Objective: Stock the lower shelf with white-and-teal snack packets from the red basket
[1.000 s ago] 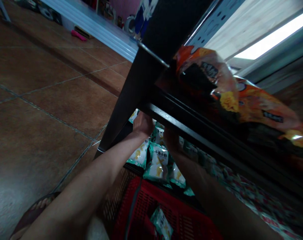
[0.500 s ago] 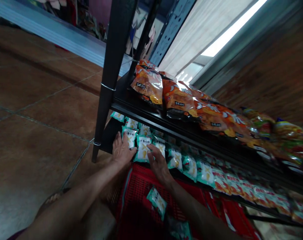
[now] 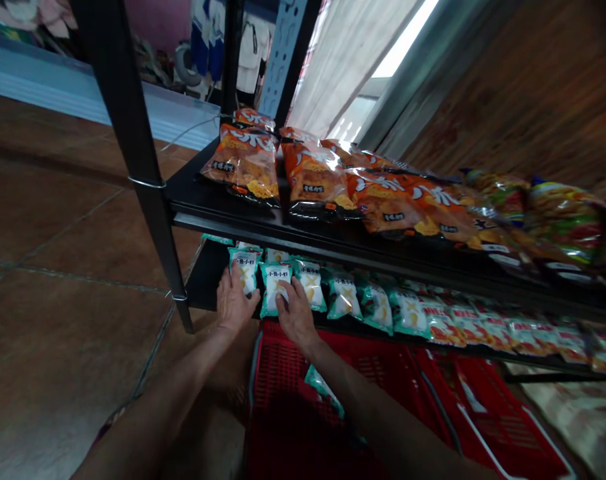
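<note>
My left hand lies against a small white and green snack bag at the left end of the bottom shelf. Its fingers stretch along the bag's left side and the thumb sticks out to the right. Stretched fingers of my right hand touch the front of the neighbouring snack bag. Both bags stand on the dark shelf, and my hands cover their lower parts. Under my right forearm, another green bag lies in a red basket, partly hidden.
Several more green and white bags continue rightward, followed by red and white packs. Orange chip bags fill the upper shelf close above my hands. A black shelf post rises at left. Another red basket sits right.
The view has shifted, so the shelf post and orange bags appear farther left. My right hand has come from the bag's right edge onto its front. My left hand stays at the end bag.
</note>
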Motion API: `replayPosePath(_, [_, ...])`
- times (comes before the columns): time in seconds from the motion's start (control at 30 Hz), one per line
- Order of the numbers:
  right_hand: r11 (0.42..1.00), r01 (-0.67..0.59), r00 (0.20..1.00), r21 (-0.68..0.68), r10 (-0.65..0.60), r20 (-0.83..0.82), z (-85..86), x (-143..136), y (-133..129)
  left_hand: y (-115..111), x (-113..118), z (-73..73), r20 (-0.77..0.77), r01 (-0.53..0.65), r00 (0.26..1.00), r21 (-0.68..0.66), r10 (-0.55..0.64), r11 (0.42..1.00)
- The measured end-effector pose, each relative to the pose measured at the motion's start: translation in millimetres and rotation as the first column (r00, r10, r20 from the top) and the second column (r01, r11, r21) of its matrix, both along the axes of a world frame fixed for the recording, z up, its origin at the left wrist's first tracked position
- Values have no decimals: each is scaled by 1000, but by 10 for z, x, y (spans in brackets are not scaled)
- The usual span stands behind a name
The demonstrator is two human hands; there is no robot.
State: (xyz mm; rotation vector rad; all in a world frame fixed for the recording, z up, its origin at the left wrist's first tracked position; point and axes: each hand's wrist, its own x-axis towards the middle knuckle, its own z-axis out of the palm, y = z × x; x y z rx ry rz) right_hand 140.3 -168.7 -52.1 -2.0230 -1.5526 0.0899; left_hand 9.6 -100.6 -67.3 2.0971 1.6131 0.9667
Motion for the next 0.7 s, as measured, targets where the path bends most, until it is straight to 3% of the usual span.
replayPosePath(0.13, [996, 32, 998, -79, -27, 63, 90, -30, -44, 22, 54, 0, -25, -5, 1000, 28, 6, 1000])
replayPosePath(0.3, [993, 9, 995, -115, 3, 101, 120, -29, -39, 38, 48, -102, -30, -6, 1000, 63, 8, 998])
replayPosePath(0.57, [999, 10, 999, -48, -7, 47, 58, -2, -10, 24, 3, -141, -24, 14, 1000, 156, -10, 988])
replayPosePath(0.7, [999, 42, 999, 2, -42, 18, 40, 45, -2, -5, 2, -171, -46, 102, 995, 231, -94, 968])
